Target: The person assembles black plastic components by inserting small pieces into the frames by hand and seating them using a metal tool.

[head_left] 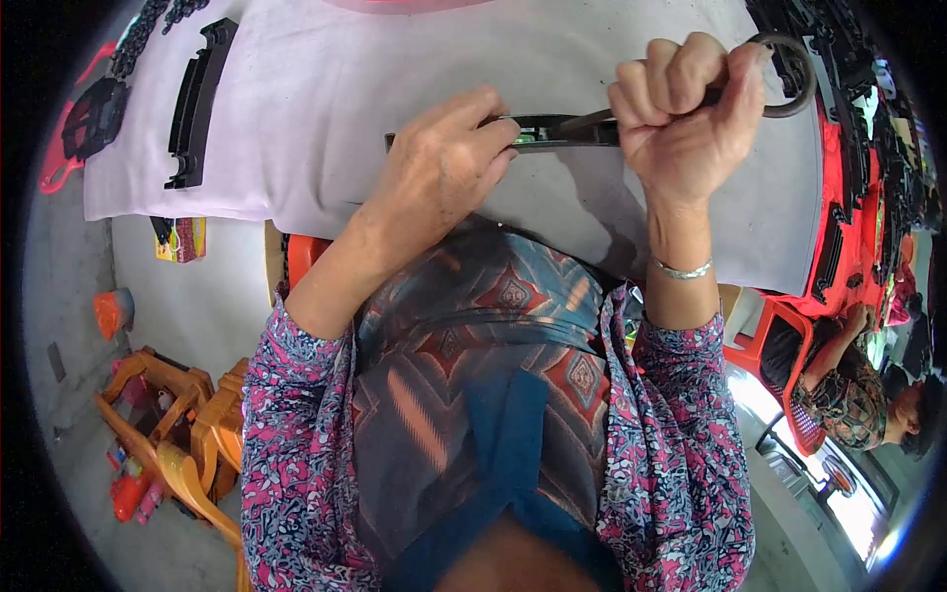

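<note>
At twelve o'clock a black strip [569, 145] is held, partly hidden, by the left hand [441, 148]; toward two, half-covered scissors [589, 121] are gripped by the right hand [689, 113].

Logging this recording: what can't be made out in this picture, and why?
All in the head view:
Part of the long black piece: covered by the left hand.
Middle of the ring-handled tool: inside the right hand.
Rest of the pink-red object: cut off by the top edge.
Whether the co-worker holds anything: too small.
</note>
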